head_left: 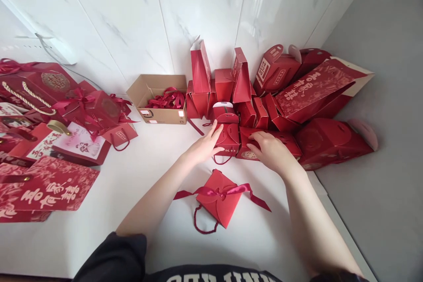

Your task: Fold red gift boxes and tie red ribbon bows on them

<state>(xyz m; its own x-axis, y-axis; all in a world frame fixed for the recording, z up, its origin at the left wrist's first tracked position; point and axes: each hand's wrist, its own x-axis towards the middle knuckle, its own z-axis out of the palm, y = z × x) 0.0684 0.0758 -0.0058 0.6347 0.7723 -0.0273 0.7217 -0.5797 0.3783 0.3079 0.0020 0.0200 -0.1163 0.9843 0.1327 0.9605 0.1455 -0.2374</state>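
My left hand (208, 143) has its fingers spread against the left side of a small red gift box (230, 136) with a cord handle. My right hand (269, 147) rests with fingers apart on a wider red box (246, 147) with a gold emblem, which stands right beside the small one. Neither box is visibly lifted off the white table. Nearer to me, between my forearms, lies a flat red gift box (220, 211) tilted like a diamond. A satin ribbon (211, 191) is tied across it, and a dark red beaded-looking cord (205, 232) loops from its lower left edge.
An open cardboard carton (161, 116) holds loose red ribbon (168, 98). Several red boxes (200, 68) are stacked against the tiled wall, with a large patterned gift bag (313, 90) at right. More bags (59, 185) crowd the left side. A grey wall (380, 110) bounds the right.
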